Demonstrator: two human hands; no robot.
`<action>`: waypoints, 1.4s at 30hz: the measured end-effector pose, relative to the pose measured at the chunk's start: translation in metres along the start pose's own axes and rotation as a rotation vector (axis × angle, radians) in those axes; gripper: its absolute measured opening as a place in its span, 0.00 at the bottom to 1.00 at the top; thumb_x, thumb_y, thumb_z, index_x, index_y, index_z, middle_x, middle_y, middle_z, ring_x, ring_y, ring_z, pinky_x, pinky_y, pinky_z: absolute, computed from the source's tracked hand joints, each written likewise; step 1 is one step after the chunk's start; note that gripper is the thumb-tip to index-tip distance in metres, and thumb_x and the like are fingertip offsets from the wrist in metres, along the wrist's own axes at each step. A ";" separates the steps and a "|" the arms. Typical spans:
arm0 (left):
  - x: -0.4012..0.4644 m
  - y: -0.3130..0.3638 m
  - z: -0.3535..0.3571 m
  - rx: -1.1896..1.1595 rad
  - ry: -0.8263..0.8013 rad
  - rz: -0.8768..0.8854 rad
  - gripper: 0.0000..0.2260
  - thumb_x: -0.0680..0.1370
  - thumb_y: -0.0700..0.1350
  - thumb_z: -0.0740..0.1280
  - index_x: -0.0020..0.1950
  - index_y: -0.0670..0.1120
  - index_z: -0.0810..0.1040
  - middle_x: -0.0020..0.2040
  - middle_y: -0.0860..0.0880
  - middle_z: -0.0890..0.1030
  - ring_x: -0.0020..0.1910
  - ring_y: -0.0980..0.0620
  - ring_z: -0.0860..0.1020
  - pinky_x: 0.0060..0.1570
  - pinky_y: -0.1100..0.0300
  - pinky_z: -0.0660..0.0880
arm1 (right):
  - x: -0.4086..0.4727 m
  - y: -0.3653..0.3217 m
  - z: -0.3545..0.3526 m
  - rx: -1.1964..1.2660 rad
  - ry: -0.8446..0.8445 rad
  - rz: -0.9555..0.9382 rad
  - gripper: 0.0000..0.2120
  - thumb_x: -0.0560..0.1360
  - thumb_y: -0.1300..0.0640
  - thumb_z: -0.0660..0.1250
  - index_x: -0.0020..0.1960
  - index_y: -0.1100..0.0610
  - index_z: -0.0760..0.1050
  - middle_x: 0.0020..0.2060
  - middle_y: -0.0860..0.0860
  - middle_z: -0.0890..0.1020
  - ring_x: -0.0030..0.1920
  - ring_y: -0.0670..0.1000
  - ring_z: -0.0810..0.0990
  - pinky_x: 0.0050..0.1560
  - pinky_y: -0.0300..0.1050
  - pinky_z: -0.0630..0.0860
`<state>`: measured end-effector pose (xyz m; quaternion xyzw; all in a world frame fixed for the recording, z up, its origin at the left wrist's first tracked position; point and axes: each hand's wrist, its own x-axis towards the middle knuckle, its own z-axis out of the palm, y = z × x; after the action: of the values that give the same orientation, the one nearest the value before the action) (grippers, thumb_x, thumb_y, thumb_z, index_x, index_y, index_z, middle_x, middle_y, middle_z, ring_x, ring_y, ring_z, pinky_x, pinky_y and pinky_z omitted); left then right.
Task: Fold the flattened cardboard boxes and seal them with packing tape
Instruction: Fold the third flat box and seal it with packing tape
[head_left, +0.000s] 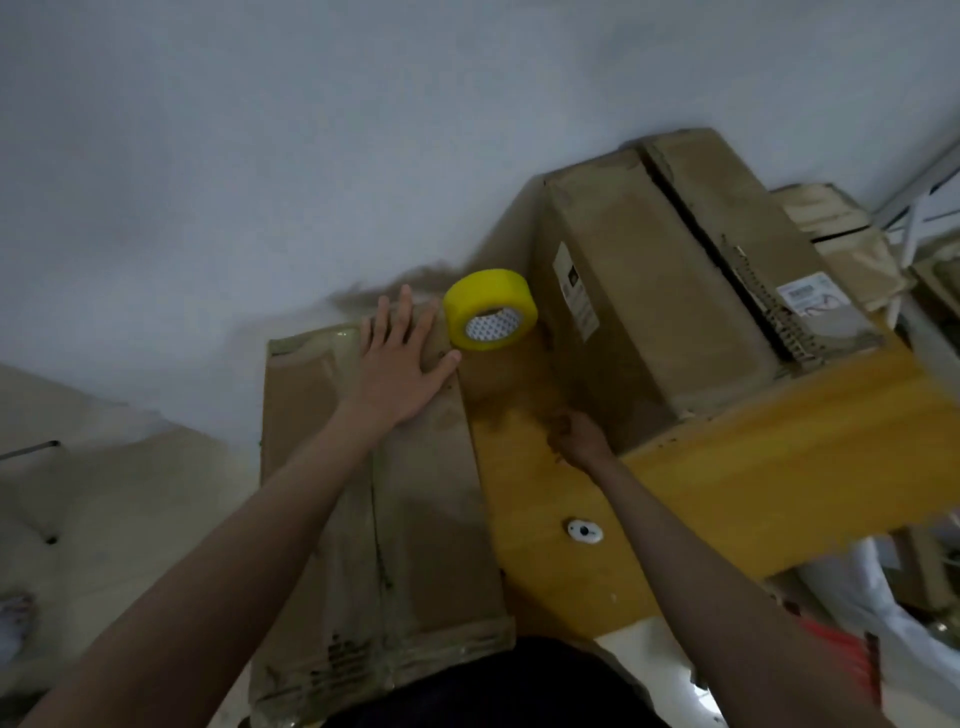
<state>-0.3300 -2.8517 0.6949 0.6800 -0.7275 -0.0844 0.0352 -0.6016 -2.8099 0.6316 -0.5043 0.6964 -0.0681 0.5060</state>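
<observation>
We pressed our left hand (397, 364), fingers spread flat, on the far end of the taped box (379, 488) lying at the table's (753, 467) left edge. The yellow tape roll (491, 310) stood just beside that hand, at its two o'clock. Our right hand (579, 435) had its fingers curled down on the table beside the big box (670, 291); we could not tell what that grip pinched.

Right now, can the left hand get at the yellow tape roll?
Probably yes. The left hand lies flat on the cardboard box, and the yellow tape roll stands just beside its fingertips with nothing between them.
</observation>
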 end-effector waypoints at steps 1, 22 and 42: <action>0.001 0.000 0.000 -0.004 -0.007 -0.004 0.36 0.76 0.72 0.46 0.82 0.57 0.51 0.82 0.49 0.43 0.81 0.43 0.43 0.78 0.44 0.44 | -0.004 0.014 0.005 -0.046 0.009 0.041 0.16 0.79 0.66 0.63 0.67 0.62 0.75 0.56 0.63 0.81 0.49 0.61 0.83 0.52 0.54 0.81; -0.001 0.000 -0.003 -0.013 -0.022 0.003 0.34 0.79 0.69 0.50 0.81 0.58 0.46 0.82 0.51 0.41 0.81 0.45 0.41 0.78 0.44 0.43 | -0.035 0.125 0.071 -0.500 -0.018 0.065 0.14 0.81 0.64 0.61 0.67 0.61 0.67 0.63 0.58 0.68 0.61 0.62 0.75 0.57 0.54 0.76; 0.025 -0.004 -0.032 -0.232 0.024 0.147 0.23 0.83 0.58 0.59 0.72 0.45 0.71 0.79 0.45 0.63 0.79 0.48 0.58 0.76 0.51 0.55 | -0.031 -0.071 0.003 0.380 0.389 -0.460 0.04 0.80 0.56 0.68 0.54 0.53 0.80 0.45 0.42 0.83 0.46 0.40 0.82 0.47 0.45 0.80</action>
<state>-0.3227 -2.8787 0.7239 0.6170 -0.7603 -0.1571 0.1286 -0.5548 -2.8192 0.6928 -0.5224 0.6228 -0.4035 0.4200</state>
